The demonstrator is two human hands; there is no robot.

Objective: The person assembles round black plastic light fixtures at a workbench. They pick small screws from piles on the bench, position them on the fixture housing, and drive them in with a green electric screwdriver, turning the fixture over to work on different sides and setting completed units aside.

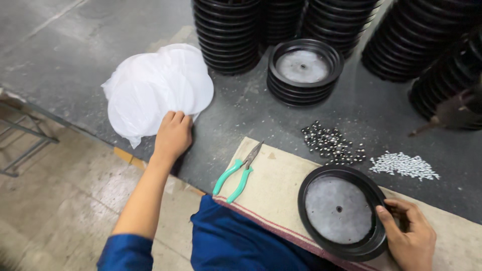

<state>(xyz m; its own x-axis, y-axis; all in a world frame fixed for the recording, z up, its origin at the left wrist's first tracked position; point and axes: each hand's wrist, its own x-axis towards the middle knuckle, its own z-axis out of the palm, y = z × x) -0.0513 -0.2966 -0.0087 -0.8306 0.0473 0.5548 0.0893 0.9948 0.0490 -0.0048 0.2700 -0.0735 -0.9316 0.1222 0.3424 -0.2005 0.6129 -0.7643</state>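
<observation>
My left hand (172,135) rests on the near edge of a loose pile of thin white round sheets (155,88) on the dark table, fingers pressing on the lowest sheet. My right hand (411,233) grips the right rim of a black round tray (371,241) that holds a grey disc (338,208) with a small centre hole. This tray lies on a beige cloth mat (273,183) at the table's front.
Teal-handled pliers (237,173) lie on the mat's left end. Small dark metal pieces (331,142) and small white pieces (403,165) are heaped behind the mat. A short stack of black trays (305,70) and taller stacks (228,32) stand at the back.
</observation>
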